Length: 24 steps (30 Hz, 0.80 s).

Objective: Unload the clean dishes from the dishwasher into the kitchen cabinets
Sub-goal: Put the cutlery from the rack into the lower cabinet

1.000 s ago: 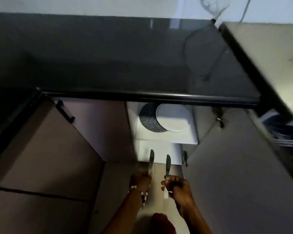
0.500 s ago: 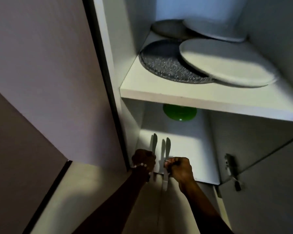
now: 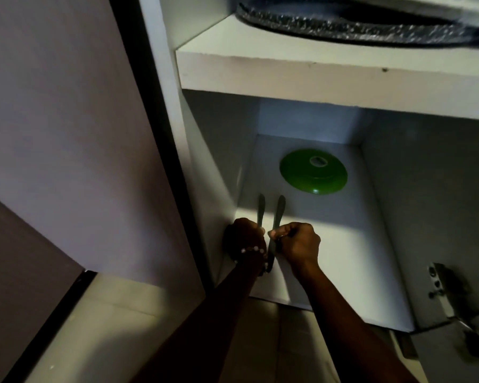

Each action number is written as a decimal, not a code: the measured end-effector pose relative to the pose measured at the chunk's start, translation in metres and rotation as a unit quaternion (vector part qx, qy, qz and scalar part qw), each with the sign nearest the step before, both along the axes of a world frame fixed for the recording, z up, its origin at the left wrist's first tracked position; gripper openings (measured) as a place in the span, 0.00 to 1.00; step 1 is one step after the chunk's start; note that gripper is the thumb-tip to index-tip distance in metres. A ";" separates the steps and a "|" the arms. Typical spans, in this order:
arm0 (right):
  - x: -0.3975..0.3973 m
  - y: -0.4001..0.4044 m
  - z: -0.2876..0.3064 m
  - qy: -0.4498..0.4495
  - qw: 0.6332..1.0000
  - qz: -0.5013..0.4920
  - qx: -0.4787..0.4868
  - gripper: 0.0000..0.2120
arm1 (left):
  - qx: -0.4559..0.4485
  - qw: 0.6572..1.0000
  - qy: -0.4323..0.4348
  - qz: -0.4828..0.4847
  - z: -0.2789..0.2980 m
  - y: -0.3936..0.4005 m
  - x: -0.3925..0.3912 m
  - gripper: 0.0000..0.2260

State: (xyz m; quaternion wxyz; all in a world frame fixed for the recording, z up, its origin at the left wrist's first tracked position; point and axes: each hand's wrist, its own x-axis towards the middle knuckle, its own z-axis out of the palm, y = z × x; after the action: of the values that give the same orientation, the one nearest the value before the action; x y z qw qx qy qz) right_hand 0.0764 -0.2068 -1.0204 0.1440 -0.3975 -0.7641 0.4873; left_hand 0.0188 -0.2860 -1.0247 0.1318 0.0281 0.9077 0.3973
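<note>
My left hand (image 3: 246, 239) grips a table knife (image 3: 261, 210), blade pointing away from me. My right hand (image 3: 297, 244) grips a second table knife (image 3: 278, 211) the same way, its handle sticking out below my fist. Both hands are side by side over the front left of the white cabinet's bottom shelf (image 3: 343, 244). Deeper on that shelf lies a green plate (image 3: 313, 174), upside down.
The shelf above (image 3: 315, 76) carries a dark speckled plate (image 3: 343, 20). The open cabinet door (image 3: 67, 134) stands at the left. A metal hinge (image 3: 443, 288) sits on the right wall. Light floor tiles (image 3: 108, 327) lie below.
The view has dropped and closed in on the lower compartment. Both hands with their knives have moved forward over the bottom shelf, and the green plate is now in full sight.
</note>
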 end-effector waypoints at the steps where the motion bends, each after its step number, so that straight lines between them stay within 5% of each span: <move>1: -0.001 0.000 -0.001 -0.003 1.000 0.001 0.005 0.02 | 0.009 1.000 0.013 0.025 -0.001 0.000 0.001 0.09; 12: -0.002 -0.006 0.000 -0.067 0.994 0.032 0.085 0.11 | 0.048 0.995 0.057 0.063 -0.002 0.001 0.005 0.08; 20: 0.002 -0.002 0.001 -0.062 0.993 0.052 0.085 0.10 | 0.117 0.992 -0.032 0.034 -0.010 0.000 -0.009 0.11; 24: 0.004 -0.002 0.003 -0.056 0.993 0.059 0.086 0.10 | 0.054 0.994 0.091 0.006 -0.014 -0.001 -0.006 0.09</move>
State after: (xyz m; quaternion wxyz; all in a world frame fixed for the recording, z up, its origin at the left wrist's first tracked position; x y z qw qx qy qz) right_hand 0.0807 -0.2092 -1.0178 0.1058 -0.3645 -0.8320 0.4047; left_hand 0.0133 -0.2873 -1.0392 0.0450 0.0660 0.8933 0.4423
